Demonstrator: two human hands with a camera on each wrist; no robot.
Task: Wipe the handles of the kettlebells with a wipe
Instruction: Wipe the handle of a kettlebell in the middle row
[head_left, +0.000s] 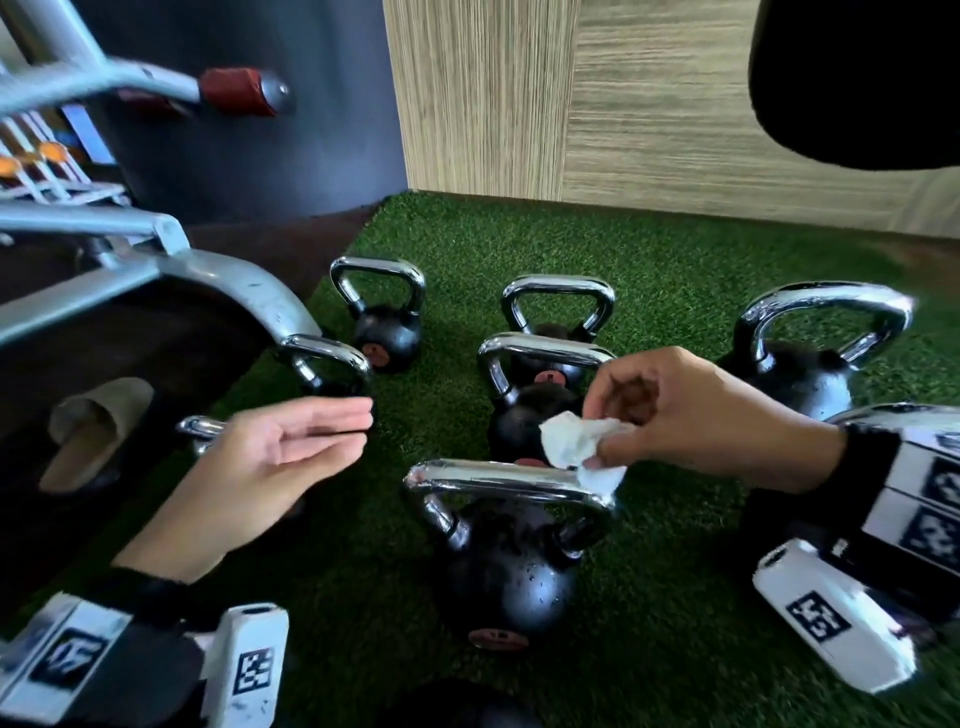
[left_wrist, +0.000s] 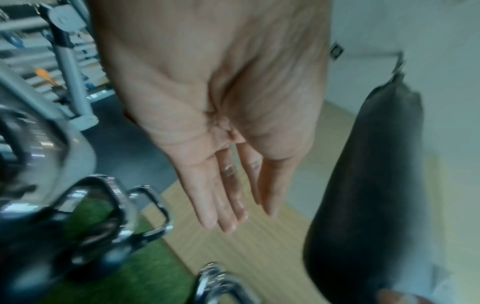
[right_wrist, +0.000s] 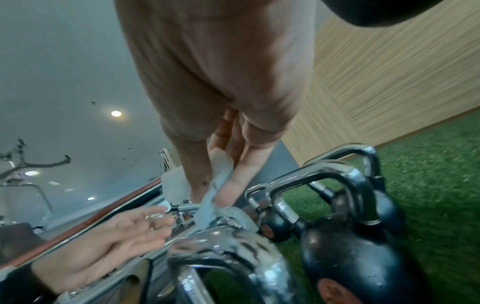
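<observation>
Wipe (head_left: 576, 447) — white, crumpled, pinched between thumb and fingertips of right hand (head_left: 696, 415), trailing onto right end of chrome handle (head_left: 506, 480) of nearest kettlebell (head_left: 506, 566). Left hand (head_left: 270, 457) flat, fingers straight and together, holding nothing, hovering left of that handle. Likely soft, limp and damp, so best bunched into a pad and wrapped round the bar. Handle smooth and probably slick when wet; bell heavy and rigid, droplets on black body, unlikely to shift on green turf (head_left: 675, 545). More kettlebells (head_left: 384, 332) behind — chrome handles upright, well apart.
</observation>
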